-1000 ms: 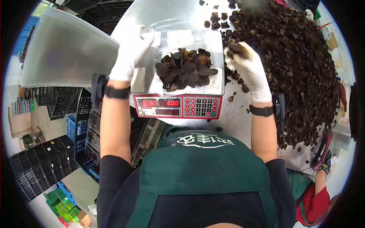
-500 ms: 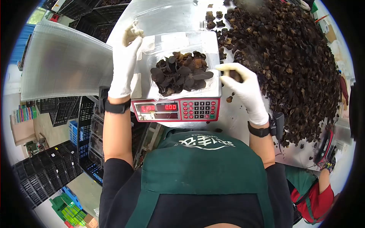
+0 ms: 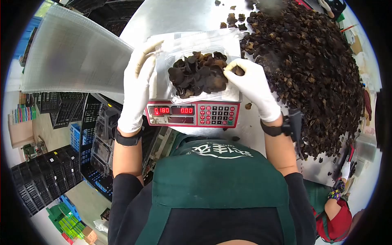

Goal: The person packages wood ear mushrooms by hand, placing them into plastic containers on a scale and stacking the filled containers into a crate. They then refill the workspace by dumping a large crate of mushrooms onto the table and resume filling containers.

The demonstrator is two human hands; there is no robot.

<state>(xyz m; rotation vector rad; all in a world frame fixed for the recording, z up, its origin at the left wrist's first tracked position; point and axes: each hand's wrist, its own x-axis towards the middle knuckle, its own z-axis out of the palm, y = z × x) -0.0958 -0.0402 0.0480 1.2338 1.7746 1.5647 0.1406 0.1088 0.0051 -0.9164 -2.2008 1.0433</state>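
Note:
A clear plastic clamshell box sits on the white pan of a red digital scale, filled with dark wood ear mushrooms. Red digits on the scale read 0.180 and 0.00. My left hand, in a white glove, is beside the box's left side, thumb and fingers apart, with fingertips at the edge of the raised clear lid. Over the box's right edge, my gloved right hand has thumb and forefinger pinched together at the mushrooms. A brown wood ear piece shows within its curled fingers.
A large heap of wood ear mushrooms covers the right of the metal table. Stacked clear plastic lids or boxes stand at left. Black crates are on the floor. Another person's gloved hand is at far right.
My right hand has moved left and up from beside the scale to the mushrooms in the box. My left hand has come lower, against the lid's edge. The display now reads 0.180 clearly.

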